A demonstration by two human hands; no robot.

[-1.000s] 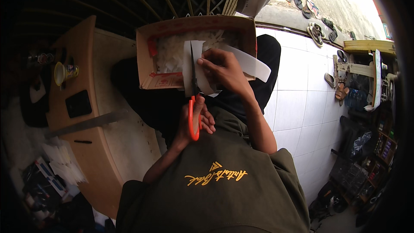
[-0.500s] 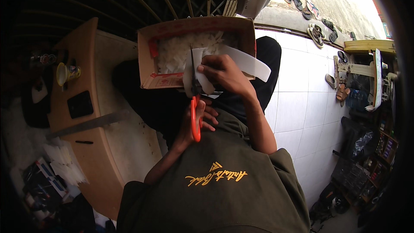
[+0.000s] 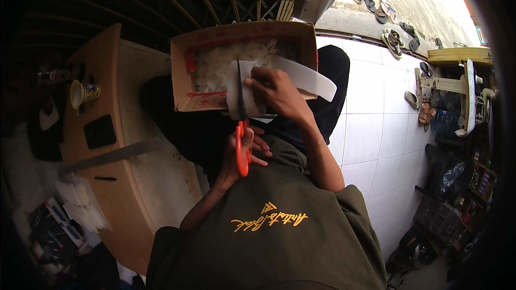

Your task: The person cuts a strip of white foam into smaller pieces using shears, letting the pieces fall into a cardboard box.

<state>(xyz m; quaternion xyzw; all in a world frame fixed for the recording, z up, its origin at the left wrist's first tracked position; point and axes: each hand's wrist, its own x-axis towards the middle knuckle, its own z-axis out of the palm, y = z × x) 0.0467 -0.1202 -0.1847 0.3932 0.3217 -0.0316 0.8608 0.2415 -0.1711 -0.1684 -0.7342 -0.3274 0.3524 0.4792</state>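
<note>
My left hand [image 3: 244, 147] grips orange-handled scissors [image 3: 241, 129], whose dark blades point up into a white sheet. My right hand [image 3: 277, 92] pinches that curved white sheet [image 3: 301, 75] over an open cardboard box [image 3: 185, 83] resting on my lap. The box holds several white cut strips [image 3: 220, 64]. The blades sit inside a slit in the sheet, just left of my right fingers.
A curved beige table [image 3: 123, 172] stands at my left with a yellow cup [image 3: 80, 94], a black phone-like slab [image 3: 99, 131], a long blade [image 3: 107, 156] and a pen. White paper pieces [image 3: 80, 207] lie below it. White floor tiles and sandals [image 3: 392, 37] at right.
The scissors blades have moved a little further up into the white sheet; my right hand has shifted slightly with the sheet. The box stays put.
</note>
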